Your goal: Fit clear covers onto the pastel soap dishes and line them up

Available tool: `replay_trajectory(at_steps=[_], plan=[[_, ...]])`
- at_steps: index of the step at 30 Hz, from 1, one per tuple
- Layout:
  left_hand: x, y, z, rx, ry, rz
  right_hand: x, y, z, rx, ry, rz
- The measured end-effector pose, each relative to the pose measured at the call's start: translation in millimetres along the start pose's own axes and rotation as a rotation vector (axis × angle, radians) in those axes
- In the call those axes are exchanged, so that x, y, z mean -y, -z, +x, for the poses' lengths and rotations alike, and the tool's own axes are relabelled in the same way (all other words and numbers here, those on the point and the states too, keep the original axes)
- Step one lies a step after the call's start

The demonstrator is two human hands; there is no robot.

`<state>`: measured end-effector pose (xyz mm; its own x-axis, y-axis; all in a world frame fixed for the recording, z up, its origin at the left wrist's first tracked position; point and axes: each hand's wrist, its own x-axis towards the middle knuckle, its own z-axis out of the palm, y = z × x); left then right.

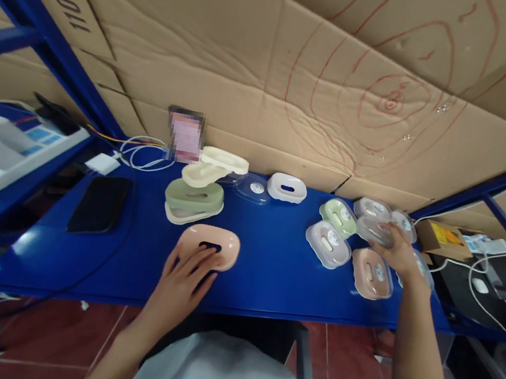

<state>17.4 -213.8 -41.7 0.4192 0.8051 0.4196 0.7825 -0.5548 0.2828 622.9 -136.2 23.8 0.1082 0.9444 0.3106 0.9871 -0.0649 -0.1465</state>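
My left hand (183,278) rests on the near edge of a pink oval soap-dish shell (210,244) lying on the blue shelf (269,264), fingers spread and pressing on it. My right hand (398,249) reaches to the right cluster of clear-lidded dishes and its fingers close on a clear-lidded white one (373,230). Around that hand lie a pink lidded dish (371,274), a white lidded dish (327,244) and a green lidded dish (338,216).
A green and cream stack (193,201), cream shells (215,166), a clear lid (254,189) and a white shell (287,188) sit further back. A black phone (99,203), white charger and cables (142,153) lie left. Cardboard lines the wall behind.
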Motion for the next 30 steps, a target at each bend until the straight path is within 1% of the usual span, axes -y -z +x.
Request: replay_trajectory(at_steps=[3,6,8,10,11,13,15,17,19,20,22,23,25,28,30], plan=[[-11,-3,10,0.066,-0.073,-0.059,1,-7,15,0.087,0.047,0.040],[-14,-5,17,0.056,-0.073,-0.053,0,-8,24,0.158,0.029,0.031],[-12,-6,18,0.028,-0.035,-0.033,4,-4,26,0.151,0.012,-0.011],[-10,-7,18,0.005,-0.003,-0.026,21,1,24,0.090,0.050,-0.028],[-9,-8,18,0.001,0.005,-0.024,37,2,24,0.051,0.091,-0.019],[-10,-9,19,0.002,0.006,-0.017,82,-1,25,-0.005,0.209,0.024],[-14,-9,23,0.018,-0.011,-0.015,141,-13,33,0.038,0.342,0.045],[-20,-7,26,0.043,-0.045,-0.039,201,-31,46,0.142,0.429,-0.019],[-24,-5,28,0.069,-0.077,-0.077,252,-49,61,0.233,0.397,-0.120],[-25,-4,27,0.077,-0.083,-0.093,271,-55,66,0.251,0.384,-0.145],[-22,0,22,0.074,-0.069,-0.108,296,-61,70,0.259,0.380,-0.163],[-19,1,19,0.059,-0.048,-0.109,303,-61,66,0.254,0.397,-0.159],[-10,4,10,0.008,0.012,-0.114,308,-56,50,0.247,0.443,-0.155],[4,7,2,-0.079,0.089,-0.138,302,-46,12,0.233,0.515,-0.154],[9,6,2,-0.078,0.090,-0.154,297,-41,-13,0.208,0.541,-0.123]])
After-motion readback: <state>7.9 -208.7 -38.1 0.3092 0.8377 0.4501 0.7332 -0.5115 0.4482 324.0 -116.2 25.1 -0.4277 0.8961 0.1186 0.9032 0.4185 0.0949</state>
